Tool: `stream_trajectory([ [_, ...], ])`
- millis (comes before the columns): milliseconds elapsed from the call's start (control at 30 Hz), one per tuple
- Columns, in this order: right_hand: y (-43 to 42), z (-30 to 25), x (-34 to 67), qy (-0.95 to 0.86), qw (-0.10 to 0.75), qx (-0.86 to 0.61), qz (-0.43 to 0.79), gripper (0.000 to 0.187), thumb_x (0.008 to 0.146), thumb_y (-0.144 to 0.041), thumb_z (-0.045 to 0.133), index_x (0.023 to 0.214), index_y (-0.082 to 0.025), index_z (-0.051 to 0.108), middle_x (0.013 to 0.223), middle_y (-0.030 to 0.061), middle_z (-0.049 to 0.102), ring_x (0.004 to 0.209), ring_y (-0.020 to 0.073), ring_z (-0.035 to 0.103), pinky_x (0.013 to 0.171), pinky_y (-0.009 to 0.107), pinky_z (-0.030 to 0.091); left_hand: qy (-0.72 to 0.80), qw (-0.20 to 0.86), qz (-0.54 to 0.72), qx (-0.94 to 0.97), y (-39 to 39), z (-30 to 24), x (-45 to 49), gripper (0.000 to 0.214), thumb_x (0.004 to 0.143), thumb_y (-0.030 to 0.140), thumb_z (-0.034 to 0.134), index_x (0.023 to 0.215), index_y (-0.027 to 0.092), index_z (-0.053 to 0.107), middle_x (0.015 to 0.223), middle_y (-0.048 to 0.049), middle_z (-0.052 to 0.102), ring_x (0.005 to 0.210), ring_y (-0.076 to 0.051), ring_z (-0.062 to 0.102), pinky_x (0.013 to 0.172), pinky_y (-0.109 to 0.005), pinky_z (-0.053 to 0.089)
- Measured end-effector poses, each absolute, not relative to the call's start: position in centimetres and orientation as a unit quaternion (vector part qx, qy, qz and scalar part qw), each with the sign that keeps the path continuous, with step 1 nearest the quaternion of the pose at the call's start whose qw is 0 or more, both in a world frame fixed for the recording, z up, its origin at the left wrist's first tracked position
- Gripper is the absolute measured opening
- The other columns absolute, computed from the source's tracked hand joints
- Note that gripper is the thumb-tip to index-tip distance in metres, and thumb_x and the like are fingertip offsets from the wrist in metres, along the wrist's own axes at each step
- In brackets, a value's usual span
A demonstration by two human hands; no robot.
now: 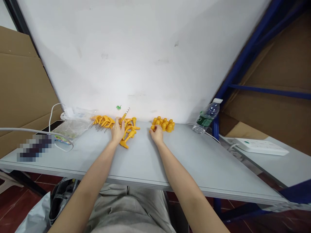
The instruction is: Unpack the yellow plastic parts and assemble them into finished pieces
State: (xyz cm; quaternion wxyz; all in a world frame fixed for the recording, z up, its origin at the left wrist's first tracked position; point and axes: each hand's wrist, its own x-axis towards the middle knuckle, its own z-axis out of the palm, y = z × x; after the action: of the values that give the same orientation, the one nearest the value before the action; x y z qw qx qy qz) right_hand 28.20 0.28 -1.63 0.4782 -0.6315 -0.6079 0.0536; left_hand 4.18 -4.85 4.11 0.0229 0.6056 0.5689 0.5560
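Ample tabletop (141,161), right hand (158,134) to edge (136,182)

Grey table (138,161): yellow parts (131,134), seemingly springs (98,127).

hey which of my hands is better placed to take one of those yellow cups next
Probably your right hand: it is right at the near side of the yellow cups. Your left hand is farther off, beside other yellow parts, and appears to hold a yellow piece.

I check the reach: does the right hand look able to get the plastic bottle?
Probably yes: the right hand, at a cup-shaped piece, could pass in front of the others; nothing seems to block the plastic bottle.
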Motion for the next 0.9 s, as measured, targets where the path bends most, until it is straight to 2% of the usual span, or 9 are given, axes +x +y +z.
stream_trajectory([
  [133, 0.5, -1.9, 28.5, -0.573, 0.478, -0.661, 0.083, 0.023, 0.082, -0.031, 0.056, 0.101, -0.017, 0.056, 0.097, 0.0115, 0.064, 0.083, 0.0214, 0.059, 0.077, 0.036, 0.050, 0.576, 0.049, 0.572, 0.582, -4.4, 3.9, 3.9, 0.019, 0.095, 0.035, 0.044, 0.107, 0.022, 0.053, 0.069, 0.0002, 0.062, 0.066, -0.019, 0.062, 0.066, -0.029, 0.042],
  [300, -0.3, -0.9, 27.7, -0.629, 0.378, -0.674, 0.088, 0.020, 0.087, -0.032, 0.052, 0.087, -0.016, 0.065, 0.092, 0.0110, 0.069, 0.087, 0.0232, 0.063, 0.081, 0.036, 0.048, 0.581, 0.088, 0.596, 0.547, -4.0, 3.8, 3.6, 0.013, 0.092, 0.034, 0.048, 0.094, 0.022, 0.052, 0.054, 0.0053, 0.050, 0.054, -0.017, 0.054, 0.059, -0.028, 0.038],
  [400, -0.7, -0.7, 27.2, -0.673, 0.310, -0.670, 0.043, 0.026, 0.087, -0.032, 0.055, 0.101, -0.017, 0.070, 0.111, 0.0134, 0.069, 0.107, 0.0267, 0.061, 0.092, 0.040, 0.045, 0.570, 0.111, 0.633, 0.512, -3.4, 3.6, 3.3, 0.012, 0.090, 0.034, 0.053, 0.085, 0.023, 0.050, 0.051, 0.0066, 0.045, 0.051, -0.016, 0.049, 0.058, -0.028, 0.039],
  [467, -0.9, -0.8, 26.9, -0.689, 0.259, -0.676, 0.020, 0.033, 0.090, -0.035, 0.055, 0.115, -0.019, 0.068, 0.128, 0.0149, 0.065, 0.120, 0.0291, 0.056, 0.098, 0.044, 0.042, 0.566, 0.130, 0.653, 0.487, -2.8, 3.5, 3.2, 0.013, 0.089, 0.034, 0.055, 0.084, 0.022, 0.050, 0.052, 0.0055, 0.047, 0.053, -0.016, 0.051, 0.060, -0.030, 0.042],
  [567, -1.0, -0.9, 26.7, -0.708, 0.208, -0.675, 0.001, 0.038, 0.094, -0.035, 0.049, 0.125, -0.019, 0.064, 0.139, 0.0161, 0.058, 0.126, 0.0300, 0.052, 0.100, 0.047, 0.041, 0.566, 0.166, 0.663, 0.462, -2.2, 3.3, 3.0, 0.015, 0.089, 0.034, 0.055, 0.089, 0.019, 0.053, 0.058, 0.0023, 0.054, 0.061, -0.018, 0.058, 0.067, -0.032, 0.047],
  [667, -0.9, -0.9, 26.6, -0.727, 0.215, -0.652, -0.011, 0.037, 0.094, -0.030, 0.049, 0.125, -0.017, 0.064, 0.139, 0.0173, 0.058, 0.125, 0.0298, 0.054, 0.100, 0.047, 0.042, 0.557, 0.189, 0.675, 0.446, -2.0, 3.2, 2.9, 0.017, 0.091, 0.034, 0.052, 0.094, 0.018, 0.055, 0.069, -0.0013, 0.060, 0.069, -0.018, 0.062, 0.074, -0.032, 0.051],
  [800, -0.3, -0.9, 26.2, -0.755, 0.233, -0.612, -0.022, 0.038, 0.089, -0.017, 0.050, 0.124, -0.012, 0.064, 0.135, 0.0185, 0.060, 0.122, 0.0265, 0.057, 0.101, 0.041, 0.044, 0.532, 0.149, 0.702, 0.449, -2.3, 3.1, 2.9, 0.018, 0.093, 0.033, 0.048, 0.099, 0.019, 0.056, 0.094, -0.0073, 0.067, 0.090, -0.017, 0.065, 0.084, -0.030, 0.052],
  [900, 0.4, -0.8, 25.7, -0.754, 0.230, -0.614, -0.024, 0.036, 0.090, -0.016, 0.048, 0.120, -0.009, 0.066, 0.131, 0.0193, 0.062, 0.121, 0.0262, 0.057, 0.101, 0.038, 0.045, 0.537, 0.116, 0.705, 0.448, -2.4, 3.1, 2.8, 0.021, 0.091, 0.029, 0.051, 0.110, 0.020, 0.055, 0.112, -0.0102, 0.064, 0.103, -0.017, 0.063, 0.092, -0.031, 0.050],
])
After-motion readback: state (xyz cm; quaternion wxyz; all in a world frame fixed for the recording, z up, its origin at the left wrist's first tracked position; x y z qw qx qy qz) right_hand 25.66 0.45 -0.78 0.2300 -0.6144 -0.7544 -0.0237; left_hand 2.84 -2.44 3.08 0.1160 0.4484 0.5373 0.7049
